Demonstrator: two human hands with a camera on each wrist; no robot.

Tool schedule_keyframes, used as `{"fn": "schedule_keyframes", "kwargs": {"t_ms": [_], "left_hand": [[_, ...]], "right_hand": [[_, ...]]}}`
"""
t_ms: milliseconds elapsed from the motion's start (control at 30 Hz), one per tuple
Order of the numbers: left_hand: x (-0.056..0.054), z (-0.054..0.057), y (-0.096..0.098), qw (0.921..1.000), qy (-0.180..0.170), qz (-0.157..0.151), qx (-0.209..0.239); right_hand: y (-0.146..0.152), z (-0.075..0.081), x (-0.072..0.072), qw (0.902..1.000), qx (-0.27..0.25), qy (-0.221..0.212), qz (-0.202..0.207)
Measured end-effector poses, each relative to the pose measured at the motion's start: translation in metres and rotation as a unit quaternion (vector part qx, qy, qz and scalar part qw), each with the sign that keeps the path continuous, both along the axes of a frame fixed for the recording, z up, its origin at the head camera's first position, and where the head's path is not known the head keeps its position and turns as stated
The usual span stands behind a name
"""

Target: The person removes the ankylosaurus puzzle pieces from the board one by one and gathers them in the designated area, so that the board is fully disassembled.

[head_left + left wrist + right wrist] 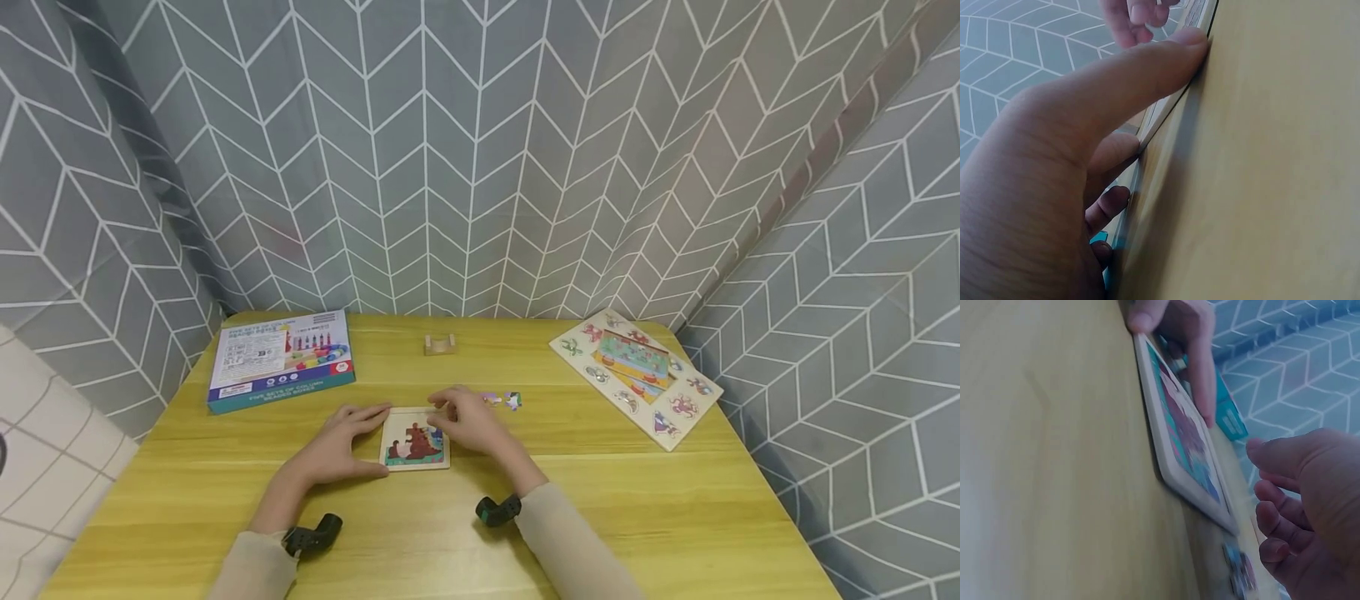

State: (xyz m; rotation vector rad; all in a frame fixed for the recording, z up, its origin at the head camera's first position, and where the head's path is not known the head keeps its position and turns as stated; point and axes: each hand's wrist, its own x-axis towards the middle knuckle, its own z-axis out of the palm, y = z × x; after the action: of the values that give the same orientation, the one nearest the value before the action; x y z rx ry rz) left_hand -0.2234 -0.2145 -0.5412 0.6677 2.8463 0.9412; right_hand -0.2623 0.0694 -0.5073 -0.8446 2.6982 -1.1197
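Note:
A small wooden jigsaw puzzle [415,455] with a pale frame lies flat on the table, brown, teal and blue pieces filling its lower part. My left hand [333,448] rests along its left side, the thumb at the near corner and the index finger by the far corner. Over the upper right edge hovers my right hand [468,421], fingers loosely bent. In the right wrist view, nothing shows between the thumb and fingers of the right hand [1300,503]. Beyond it lie loose puzzle pieces [513,401], partly hidden by the hand.
A boxed bead set [281,362] lies at the back left of the wooden table [420,533]. A small wooden holder [439,344] stands at the back middle. To the right lies a pegged picture board [577,354] with a colourful picture [633,362] on it. Patterned curtains hang behind.

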Motion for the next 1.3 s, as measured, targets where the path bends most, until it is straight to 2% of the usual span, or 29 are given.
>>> {"fn": "schedule_keyframes", "kwargs": {"t_ms": [233, 567, 1000, 1300], "left_hand": [[-0.001, 0.000, -0.001, 1.0000, 0.004, -0.001, -0.001], [0.000, 0.003, -0.001, 1.0000, -0.001, 0.000, 0.003], [0.001, -0.001, -0.001, 0.9999, -0.007, 0.006, 0.005], [0.001, -0.003, 0.000, 0.9999, -0.012, 0.006, 0.008]], "right_hand": [[-0.019, -0.002, 0.001, 0.9992, 0.031, -0.002, 0.024], [-0.025, -0.008, 0.006, 0.9979, 0.060, -0.003, 0.027], [-0.020, -0.010, 0.007, 0.9964, 0.064, -0.018, 0.052], [-0.020, -0.011, 0.006, 0.9972, 0.048, -0.039, 0.042]]}}
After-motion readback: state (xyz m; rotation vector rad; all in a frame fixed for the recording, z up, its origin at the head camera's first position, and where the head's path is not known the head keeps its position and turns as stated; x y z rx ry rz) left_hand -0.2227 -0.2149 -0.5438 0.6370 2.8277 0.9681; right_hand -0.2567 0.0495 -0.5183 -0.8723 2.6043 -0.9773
